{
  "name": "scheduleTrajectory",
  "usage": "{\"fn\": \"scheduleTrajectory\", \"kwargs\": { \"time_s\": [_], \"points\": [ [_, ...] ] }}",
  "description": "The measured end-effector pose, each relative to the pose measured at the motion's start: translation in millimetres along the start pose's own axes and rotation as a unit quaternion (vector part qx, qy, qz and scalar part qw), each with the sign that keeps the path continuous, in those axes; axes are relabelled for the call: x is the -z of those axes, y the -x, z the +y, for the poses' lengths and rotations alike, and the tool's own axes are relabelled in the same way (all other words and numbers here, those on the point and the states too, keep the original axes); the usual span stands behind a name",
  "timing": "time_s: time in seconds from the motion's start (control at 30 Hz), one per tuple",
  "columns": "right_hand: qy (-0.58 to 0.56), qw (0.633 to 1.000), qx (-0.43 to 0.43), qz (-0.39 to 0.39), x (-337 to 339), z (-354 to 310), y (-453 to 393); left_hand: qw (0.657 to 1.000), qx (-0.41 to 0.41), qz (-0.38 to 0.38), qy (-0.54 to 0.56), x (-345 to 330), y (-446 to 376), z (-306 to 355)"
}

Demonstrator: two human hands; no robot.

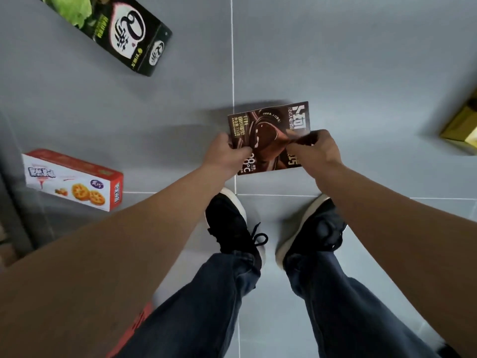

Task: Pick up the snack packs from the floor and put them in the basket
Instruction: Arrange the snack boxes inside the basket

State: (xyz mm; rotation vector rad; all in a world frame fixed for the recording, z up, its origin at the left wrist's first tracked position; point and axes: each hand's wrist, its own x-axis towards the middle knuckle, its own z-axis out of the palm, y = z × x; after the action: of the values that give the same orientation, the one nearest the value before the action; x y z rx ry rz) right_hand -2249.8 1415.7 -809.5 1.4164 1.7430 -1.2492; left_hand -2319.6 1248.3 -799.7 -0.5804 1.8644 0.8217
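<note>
A flat brown chocolate snack box [268, 125] is held just above the grey tiled floor in front of my feet. My left hand [224, 153] grips its left edge and my right hand [316, 148] pinches its right side, thumbs on the printed face. A red and white biscuit box [74, 180] lies on the floor to the left. A black and green snack box [121, 29] lies at the top left. A gold pack [462, 127] shows at the right edge. No basket is in view.
My two black shoes [232, 223] stand on the tiles right below the brown box. A grey piece of furniture [13, 177] runs along the left edge. A red object [136, 326] peeks out beside my left leg.
</note>
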Motion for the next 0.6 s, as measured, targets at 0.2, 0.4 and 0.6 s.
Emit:
{"fn": "scheduleTrajectory", "kwargs": {
  "time_s": [0.2, 0.4, 0.6],
  "points": [
    [-0.228, 0.972, -0.03, -0.046, 73.3, -0.5, 71.8, 0.993, -0.1, 0.039, -0.038, 3.9, 88.9, 59.8],
    [-0.344, 0.937, -0.055, -0.039, 174.4, 3.0, 162.8, 0.991, -0.122, -0.049, -0.01, -13.7, 197.3, 131.9],
    [-0.401, 0.915, -0.042, -0.018, 249.3, 9.5, 239.0, 0.98, -0.135, -0.135, -0.049, -33.9, 275.5, 168.0]
  ]
}}
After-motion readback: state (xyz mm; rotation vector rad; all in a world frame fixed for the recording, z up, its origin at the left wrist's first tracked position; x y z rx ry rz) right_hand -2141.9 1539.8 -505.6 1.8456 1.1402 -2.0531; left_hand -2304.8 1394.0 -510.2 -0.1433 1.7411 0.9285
